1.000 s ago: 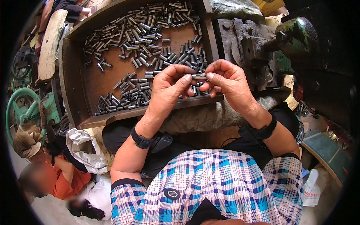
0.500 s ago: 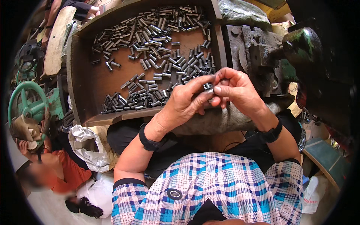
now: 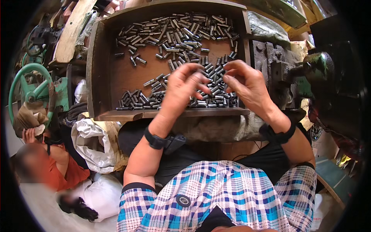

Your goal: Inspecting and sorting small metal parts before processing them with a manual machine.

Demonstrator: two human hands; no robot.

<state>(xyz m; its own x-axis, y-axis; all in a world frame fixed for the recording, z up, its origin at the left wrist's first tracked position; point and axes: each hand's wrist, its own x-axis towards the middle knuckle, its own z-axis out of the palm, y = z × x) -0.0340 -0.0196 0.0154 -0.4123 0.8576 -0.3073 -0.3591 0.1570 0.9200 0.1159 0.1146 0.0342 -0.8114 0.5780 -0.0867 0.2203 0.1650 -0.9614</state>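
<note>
A shallow wooden tray in front of me holds many small metal sleeves. One heap of sleeves lies against the far side, and other sleeves gather along the near edge. My left hand hovers over the tray's near middle, its fingers apart and blurred by motion, with nothing visible in them. Just right of it, above the sleeves near the right side, is my right hand. Its thumb and fingers are bent but apart, and I see nothing between them. The hands partly hide the sleeves beneath.
Dark, greasy machinery stands right of the tray. To the left are a green handwheel and an open white sack. A person in an orange top is at the lower left. Grey cloth hangs below the tray's near edge.
My hands were together, fingering a small metal sleeve at the tray's near right. Now they are apart above the sleeves, and that piece no longer shows in them. The view has shifted slightly.
</note>
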